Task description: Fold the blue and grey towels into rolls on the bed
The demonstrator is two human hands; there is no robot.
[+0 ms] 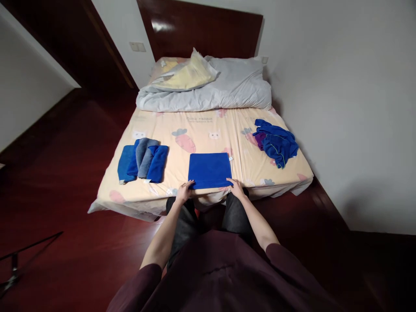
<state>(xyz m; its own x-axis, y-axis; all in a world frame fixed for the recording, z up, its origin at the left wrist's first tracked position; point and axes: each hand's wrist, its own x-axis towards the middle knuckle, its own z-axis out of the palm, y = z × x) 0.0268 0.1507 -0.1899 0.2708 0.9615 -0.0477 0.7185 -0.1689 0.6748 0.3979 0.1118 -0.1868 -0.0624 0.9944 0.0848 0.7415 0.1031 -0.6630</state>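
Observation:
A blue towel point(209, 167), laid out as a flat rectangle, lies near the front edge of the bed, with a small white tag on its right side. At its near left corner is my left hand point(184, 191), fingers closed on the edge. My right hand point(236, 188) grips the near right corner in the same way. A narrow strip along the towel's near edge appears folded over. Left of it lie several rolled or folded blue and grey towels point(144, 160) side by side. A crumpled heap of blue cloths point(277, 143), with some purple showing, sits on the right.
The bed point(169, 125) has a cream sheet printed with carrots and cats. A grey-white quilt point(240, 82) is bunched below the wooden headboard point(208, 30). A wall runs along the right. A black stand point(14, 264) is on the dark red floor at lower left.

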